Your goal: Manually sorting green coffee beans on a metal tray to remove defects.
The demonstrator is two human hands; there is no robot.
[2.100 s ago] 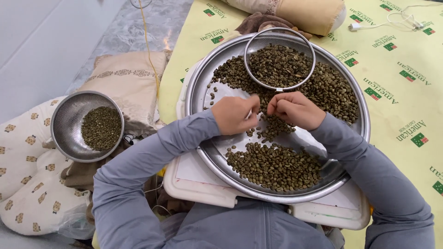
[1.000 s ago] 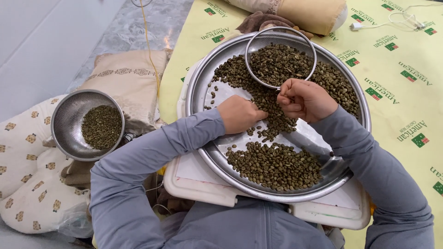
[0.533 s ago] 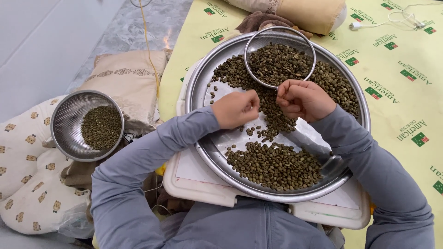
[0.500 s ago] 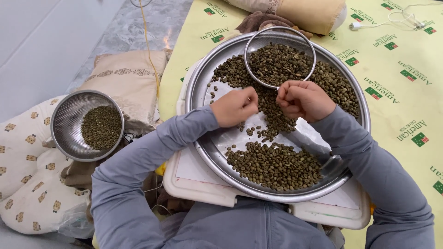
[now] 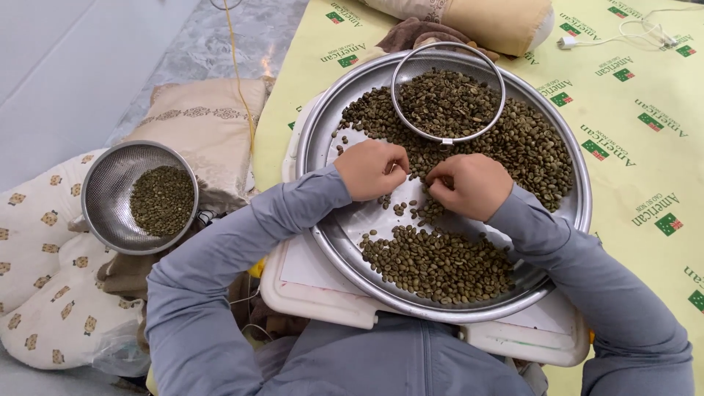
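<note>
Fingers of left hand (image 5: 370, 170) & right hand (image 5: 469, 186) curl together, pinching into green beans (image 5: 513, 139) mid-tray. Bare strip of round metal tray (image 5: 315, 147) lies left of the hands. Small sieve ring (image 5: 449, 139) sits just beyond the knuckles.

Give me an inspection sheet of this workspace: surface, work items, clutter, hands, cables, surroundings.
Surface: yellow printed mat.
Work items: steel tray of greenish beans; small sieve on it, also holding beans.
Clutter: mesh bowl of beans on a patterned cushion.
Hands: left hand and right hand curled, fingertips down in the beans; grip hidden.
Cables: white cable; yellow cord.
Surroundings: beige pillow, bolster.
</note>
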